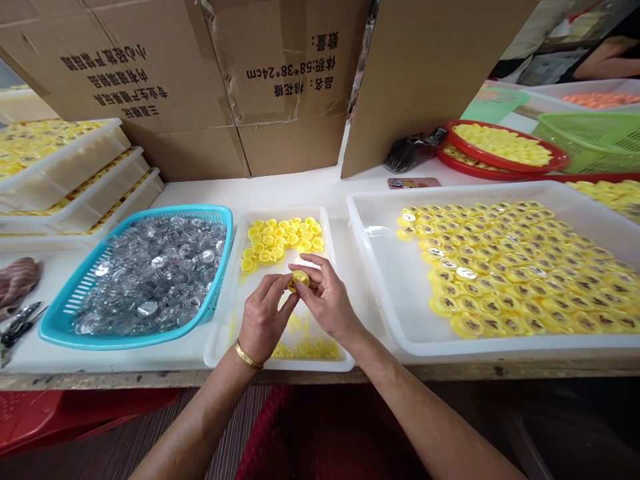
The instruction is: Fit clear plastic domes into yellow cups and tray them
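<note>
Over the small white tray (240,293), my left hand (263,313) and my right hand (330,300) meet at one round yellow plastic piece (300,277). Both hands pinch it with thumbs and fingertips, which partly cover it. Several yellow cups (283,237) lie at the far end of this tray, and small yellow bits (305,348) are scattered near its front. To the left, a blue basket (227,240) holds many clear, shiny plastic caps (155,273). On the right, a large white tray (390,300) bears rows of yellow pieces with dark centres (505,267).
Cardboard panels (295,147) stand behind the trays. Stacked white trays (95,160) are at the left, above scissors (20,327) and a cloth (17,280). Red plates (555,160), a phone (414,183) and a green basket (590,140) sit at the back right. Another person's arm (607,60) shows beyond.
</note>
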